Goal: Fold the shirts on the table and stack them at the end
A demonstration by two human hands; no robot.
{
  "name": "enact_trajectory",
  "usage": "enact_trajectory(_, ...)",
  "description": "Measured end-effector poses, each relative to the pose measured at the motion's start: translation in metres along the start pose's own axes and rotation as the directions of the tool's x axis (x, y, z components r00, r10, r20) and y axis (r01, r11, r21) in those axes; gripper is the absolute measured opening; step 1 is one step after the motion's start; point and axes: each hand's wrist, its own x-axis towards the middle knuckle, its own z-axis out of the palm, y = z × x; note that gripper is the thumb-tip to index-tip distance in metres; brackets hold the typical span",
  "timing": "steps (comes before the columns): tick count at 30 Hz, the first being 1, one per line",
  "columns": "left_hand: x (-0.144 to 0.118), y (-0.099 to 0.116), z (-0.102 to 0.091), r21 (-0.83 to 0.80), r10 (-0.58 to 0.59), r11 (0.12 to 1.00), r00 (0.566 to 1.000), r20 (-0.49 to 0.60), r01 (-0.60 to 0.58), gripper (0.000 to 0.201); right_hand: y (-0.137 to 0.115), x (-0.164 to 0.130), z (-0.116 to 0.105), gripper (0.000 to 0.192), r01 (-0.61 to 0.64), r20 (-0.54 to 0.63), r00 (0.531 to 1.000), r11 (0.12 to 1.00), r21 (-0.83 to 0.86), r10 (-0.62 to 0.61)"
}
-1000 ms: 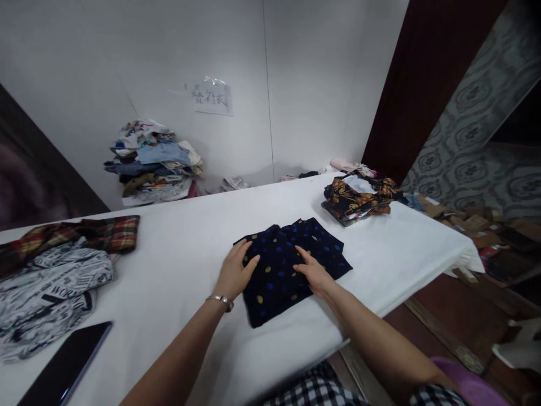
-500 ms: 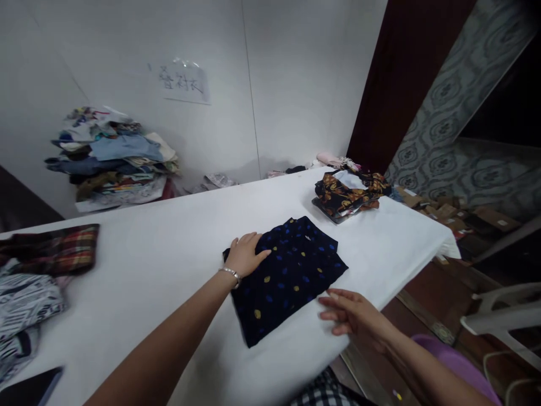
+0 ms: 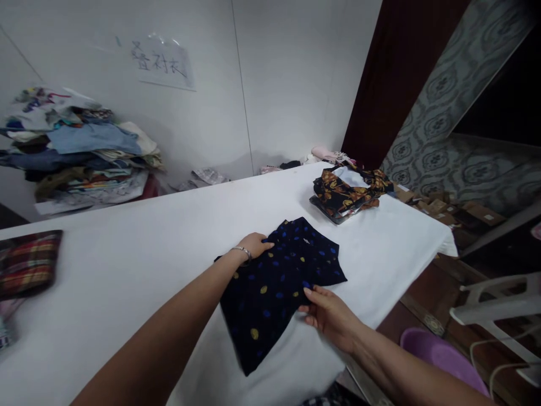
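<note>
A dark navy shirt (image 3: pixel 281 279) with blue and yellow leaf-like spots lies folded on the white-covered table (image 3: pixel 147 270). Its collar end points away from me. My left hand (image 3: pixel 256 246), with a silver bracelet at the wrist, is closed on the shirt's far left edge; some of its fingertips are hidden. At the near edge my right hand (image 3: pixel 327 316) grips the fabric, thumb on top and fingers underneath. Between the hands the cloth bends, and its near edge is drawn inward. The near left corner hangs toward the table's front.
A black and orange patterned garment (image 3: pixel 349 194) lies on a packet at the far right. Plaid clothing (image 3: pixel 31 262) is at the left edge. Behind the table rises a heap of clothes (image 3: pixel 93 149) beside a wall sign (image 3: pixel 164 63). A white plastic chair (image 3: pixel 499 301) and purple tub (image 3: pixel 439 355) stand right.
My right hand has moved left and taken hold of the shirt's near edge, which now bends inward. My left hand has gone from lying flat to closing on the far edge. The view has shifted right.
</note>
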Motion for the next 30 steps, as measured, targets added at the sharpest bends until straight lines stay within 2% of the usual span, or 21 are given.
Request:
enact_trajectory(4,-0.015,0.003,-0.018,-0.169,-0.011,0.986,1.0,0.01,0.013,0.036,0.002,0.004,0.005,0.027,0.135,0.028,0.991,0.989,-0.059,-0.134)
enact_trajectory(6,-0.026,0.006,-0.037,-0.333,0.003,0.943,1.0,-0.011,-0.007,0.039,-0.009,0.005,0.011,0.028,0.198,0.064,0.979,0.977,-0.08,-0.193)
enact_trajectory(8,-0.042,0.009,-0.062,-0.507,0.018,0.86,0.998,-0.067,-0.05,0.041,-0.032,0.007,0.022,0.031,0.307,0.113,0.949,0.946,-0.107,-0.295)
enact_trajectory(10,-0.062,0.013,-0.09,-0.584,0.047,0.797,0.98,-0.195,-0.155,0.044,-0.061,0.009,0.038,0.031,0.473,0.153,0.878,0.87,-0.142,-0.453)
enact_trajectory(12,-0.089,0.018,-0.114,-0.561,0.09,0.771,0.925,-0.37,-0.299,0.044,-0.089,0.008,0.056,0.027,0.652,0.194,0.757,0.735,-0.185,-0.623)
enact_trajectory(14,-0.121,0.019,-0.127,-0.496,0.126,0.771,0.86,-0.494,-0.398,0.042,-0.106,0.006,0.07,0.027,0.776,0.245,0.63,0.593,-0.214,-0.737)
enact_trajectory(15,-0.138,0.018,-0.127,-0.458,0.134,0.786,0.838,-0.529,-0.415,0.04,-0.108,0.005,0.073,0.03,0.808,0.274,0.589,0.548,-0.218,-0.76)
enact_trajectory(16,-0.155,0.014,-0.122,-0.412,0.138,0.813,0.824,-0.549,-0.411,0.038,-0.105,0.004,0.073,0.033,0.82,0.301,0.572,0.529,-0.219,-0.763)
enact_trajectory(17,-0.171,0.007,-0.111,-0.36,0.141,0.848,0.819,-0.556,-0.39,0.035,-0.097,0.004,0.069,0.039,0.814,0.327,0.581,0.536,-0.223,-0.745)
enact_trajectory(19,-0.201,-0.012,-0.075,-0.247,0.145,0.916,0.834,-0.532,-0.317,0.027,-0.07,0.007,0.051,0.051,0.753,0.373,0.656,0.601,-0.267,-0.656)
enact_trajectory(21,-0.226,-0.036,-0.029,-0.164,0.155,0.954,0.88,-0.45,-0.251,0.017,-0.037,0.01,0.024,0.064,0.643,0.393,0.763,0.663,-0.383,-0.514)
enact_trajectory(22,-0.237,-0.046,-0.006,-0.13,0.163,0.966,0.913,-0.373,-0.225,0.012,-0.02,0.01,0.009,0.069,0.586,0.397,0.808,0.67,-0.457,-0.435)
enact_trajectory(24,-0.256,-0.062,0.031,-0.094,0.157,0.978,0.951,-0.265,-0.188,0.01,0.004,0.008,-0.014,0.073,0.541,0.413,0.838,0.638,-0.549,-0.355)
enact_trajectory(25,-0.263,-0.066,0.043,-0.089,0.145,0.981,0.961,-0.238,-0.17,0.01,0.01,0.005,-0.021,0.074,0.54,0.422,0.839,0.615,-0.574,-0.343)
enact_trajectory(27,-0.273,-0.068,0.052,-0.121,0.098,0.984,0.967,-0.234,-0.129,0.012,0.012,-0.002,-0.027,0.079,0.542,0.436,0.838,0.597,-0.592,-0.328)
enact_trajectory(30,-0.273,-0.064,0.046,-0.305,-0.079,0.952,0.955,-0.285,-0.012,0.026,-0.003,-0.006,-0.017,0.087,0.47,0.382,0.879,0.653,-0.594,-0.285)
